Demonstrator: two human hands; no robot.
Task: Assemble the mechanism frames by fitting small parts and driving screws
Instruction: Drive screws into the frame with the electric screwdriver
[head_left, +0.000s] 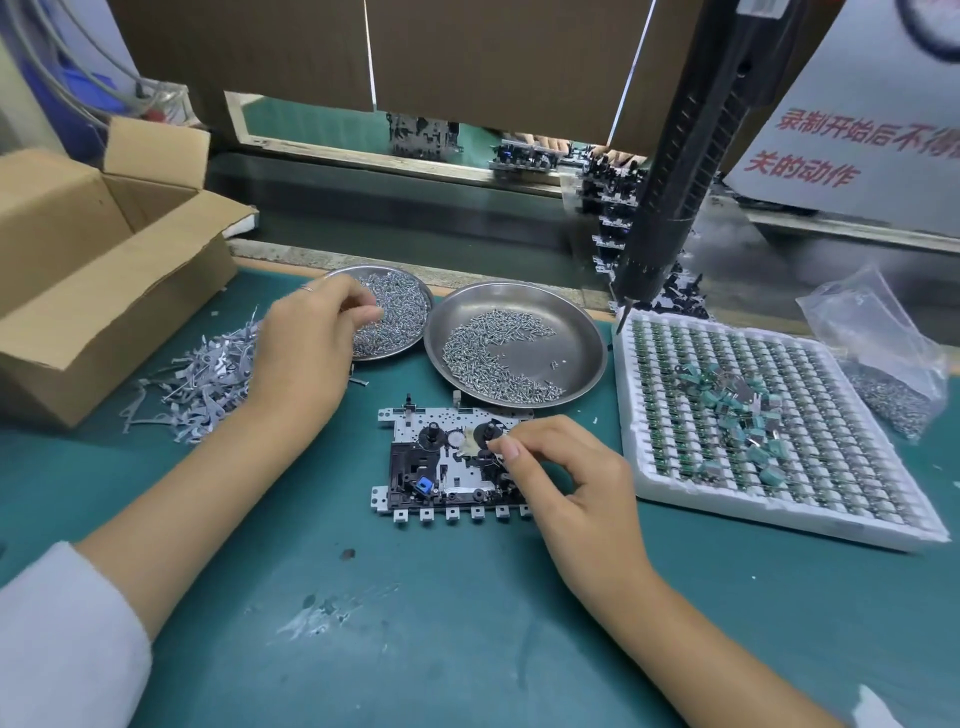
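Mechanism frame (447, 462) lying flat on green mat (467, 623), frame ctr. R hand (566, 467) hovering over its right side, thumb & forefinger pressing together, pinching sth too small to tell. L hand (306, 343) reaching into left screw dish (410, 283), upper-left of ctr, fingertips bunching on screws (395, 312).

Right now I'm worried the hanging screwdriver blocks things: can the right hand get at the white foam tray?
Probably yes. The right hand is on the mechanism frame, and the white foam tray lies just to its right with bare mat between. The hanging screwdriver only reaches the tray's far corner.
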